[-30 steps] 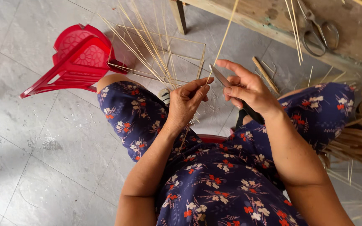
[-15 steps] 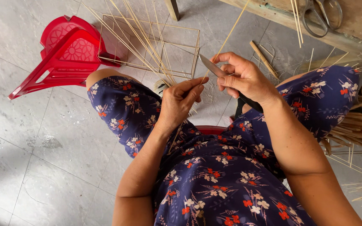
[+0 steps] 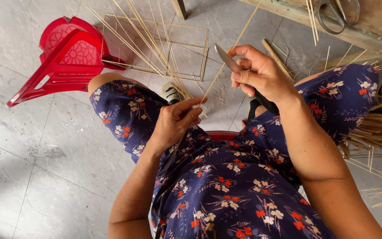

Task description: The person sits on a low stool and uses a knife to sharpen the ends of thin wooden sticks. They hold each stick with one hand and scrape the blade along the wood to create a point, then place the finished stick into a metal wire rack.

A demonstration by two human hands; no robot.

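My left hand [image 3: 176,122] pinches the lower end of a thin bamboo strip [image 3: 226,62] over my left knee. The strip slants up to the right, past the blade of a knife [image 3: 226,58]. My right hand [image 3: 261,75] grips that knife by its dark handle, with the blade pointing up and left against the strip. A fan of several other thin bamboo sticks [image 3: 149,42] spreads up and left from beside my left hand. I sit in blue flowered clothing [image 3: 226,177].
A red plastic stool [image 3: 65,55] lies tipped on the grey tiled floor at upper left. A square frame of thin sticks [image 3: 155,46] lies beyond my knees. Scissors [image 3: 337,13] rest on a wooden bench at upper right. A bundle of bamboo strips [image 3: 376,128] lies at right.
Both hands have stayed close together around the strip. My left hand has slid slightly lower along it while the knife stays against it. The view shifted a little.
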